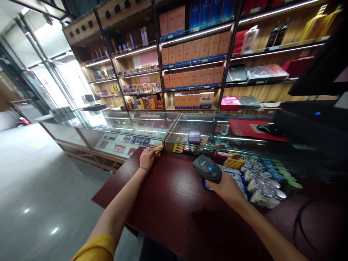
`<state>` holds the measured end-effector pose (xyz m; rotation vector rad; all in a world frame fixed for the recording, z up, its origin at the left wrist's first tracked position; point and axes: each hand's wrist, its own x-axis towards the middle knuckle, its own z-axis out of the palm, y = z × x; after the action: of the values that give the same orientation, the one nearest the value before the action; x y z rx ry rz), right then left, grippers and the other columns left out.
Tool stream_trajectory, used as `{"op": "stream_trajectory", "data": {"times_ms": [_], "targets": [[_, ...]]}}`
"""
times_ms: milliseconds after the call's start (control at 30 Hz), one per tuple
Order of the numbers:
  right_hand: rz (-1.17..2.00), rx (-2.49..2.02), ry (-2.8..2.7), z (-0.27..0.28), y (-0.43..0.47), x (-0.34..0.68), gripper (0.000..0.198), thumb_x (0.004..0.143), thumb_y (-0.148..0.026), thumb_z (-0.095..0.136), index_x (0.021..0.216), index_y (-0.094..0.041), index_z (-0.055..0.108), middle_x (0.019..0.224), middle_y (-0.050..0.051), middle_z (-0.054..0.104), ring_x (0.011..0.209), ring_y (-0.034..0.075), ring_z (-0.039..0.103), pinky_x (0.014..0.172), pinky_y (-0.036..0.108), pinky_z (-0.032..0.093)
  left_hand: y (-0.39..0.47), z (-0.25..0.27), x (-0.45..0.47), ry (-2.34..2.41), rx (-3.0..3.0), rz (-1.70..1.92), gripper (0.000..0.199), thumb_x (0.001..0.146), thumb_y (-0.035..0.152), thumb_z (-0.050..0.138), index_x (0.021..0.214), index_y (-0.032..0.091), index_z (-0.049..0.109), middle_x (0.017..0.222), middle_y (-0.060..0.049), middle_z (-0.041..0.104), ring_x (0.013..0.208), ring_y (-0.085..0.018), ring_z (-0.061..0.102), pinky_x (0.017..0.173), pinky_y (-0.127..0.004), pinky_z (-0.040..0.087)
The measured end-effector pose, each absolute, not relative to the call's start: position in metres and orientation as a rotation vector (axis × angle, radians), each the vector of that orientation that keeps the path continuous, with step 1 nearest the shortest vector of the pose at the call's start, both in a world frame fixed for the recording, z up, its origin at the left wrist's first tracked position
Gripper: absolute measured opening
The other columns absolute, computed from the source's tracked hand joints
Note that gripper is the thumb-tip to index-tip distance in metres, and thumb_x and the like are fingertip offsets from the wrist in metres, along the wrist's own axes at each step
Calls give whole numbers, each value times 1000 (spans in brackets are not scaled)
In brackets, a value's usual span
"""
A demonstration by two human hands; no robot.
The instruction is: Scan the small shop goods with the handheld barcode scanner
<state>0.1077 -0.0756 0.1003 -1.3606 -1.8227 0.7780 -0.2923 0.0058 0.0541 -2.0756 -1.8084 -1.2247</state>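
My right hand (223, 183) is wrapped around the grip of a black barcode scanner (208, 169) with a blue light on top. The scanner's head points left over the dark red wooden table. At the table's far edge my left hand (147, 158) has its fingers closed on a small yellow packet (158, 150), beside dark red packaging. What the fingertips hold is partly hidden. Blue and white packets (236, 174) lie under and beside my right hand. Behind them are red and yellow packets (230, 160).
Several lidded glass jars (262, 181) stand at the right of the wooden table (174, 203). A glass display counter (130, 125) runs along the far side. On it are a red mat (244, 128) and a mouse (267, 129). A monitor and dark equipment stand right; boxed shelves rise behind.
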Motion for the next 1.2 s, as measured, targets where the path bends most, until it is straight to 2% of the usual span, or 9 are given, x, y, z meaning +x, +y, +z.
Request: {"op": "stream_trajectory", "data": {"times_ms": [100,267,467,600,767,1000,1200], "targets": [[789,-1333,-1821,98,-75,108,52,74,-37,64,123,-21,63,115,11,76,111,35,70,93,45,52,8,49,-294,-1800,-2104,-988,26,95,20,54,108,25,75,112,-8,73,108,-24,65,101,-37,49],[776,-1328,-1812,96,-76,108,53,75,-38,64,126,-22,62,117,10,76,111,34,70,92,43,53,16,43,-299,-1735,-2182,-872,29,100,24,49,118,27,72,119,-7,70,112,-22,64,101,-34,51],[788,-1337,-1828,96,-75,108,56,77,-37,63,131,-22,58,120,10,75,113,33,69,95,43,51,32,36,-306,-1654,-2287,-850,39,93,19,58,131,27,66,127,-9,66,121,-24,60,109,-40,49],[796,-1380,-1815,95,-72,110,57,74,-37,64,129,-20,60,115,11,76,111,35,70,94,44,52,38,34,-308,-1633,-2319,-861,44,88,19,65,131,27,66,127,-10,65,121,-26,59,110,-42,49],[775,-1417,-1803,97,-72,110,51,73,-38,65,121,-21,63,111,12,77,108,36,71,89,43,53,39,34,-308,-1633,-2315,-842,40,91,19,58,130,27,66,126,-10,64,119,-25,60,110,-41,49],[749,-1388,-1811,94,-72,112,52,76,-39,65,124,-21,63,109,11,78,110,36,70,91,45,53,38,32,-307,-1656,-2304,-753,42,93,19,55,134,24,63,129,-12,62,122,-26,58,111,-43,48],[691,-1289,-1751,114,-71,120,40,75,-41,65,110,-22,68,104,10,78,103,33,73,85,42,56,34,39,-302,-1672,-2302,-704,57,85,17,61,142,23,54,144,-14,53,133,-31,51,114,-49,44]]}}
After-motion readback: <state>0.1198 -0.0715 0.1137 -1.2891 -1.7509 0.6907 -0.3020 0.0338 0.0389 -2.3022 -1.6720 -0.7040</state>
